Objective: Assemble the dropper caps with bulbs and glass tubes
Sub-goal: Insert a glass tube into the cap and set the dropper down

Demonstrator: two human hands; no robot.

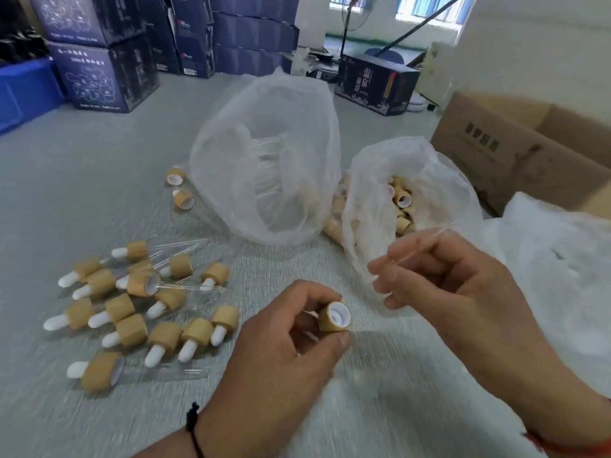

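Observation:
My left hand [291, 335] grips a bamboo-coloured dropper cap [334, 317] with its white inner opening facing up and right. My right hand [439, 279] pinches a thin clear glass tube [416, 252], blurred, held a little above and right of the cap without touching it. Several assembled droppers [139, 309] with white bulbs and glass tubes lie in a heap on the left. A clear bag [403, 200] behind my right hand holds several loose bamboo caps. A larger clear bag [267, 160] holds glass tubes.
Two loose caps [180, 190] lie beside the large bag. An open cardboard box [529, 150] stands at the right, with more white plastic [562, 259] in front of it. Dark printed cartons [102, 54] and a blue crate [23, 87] stand at the back.

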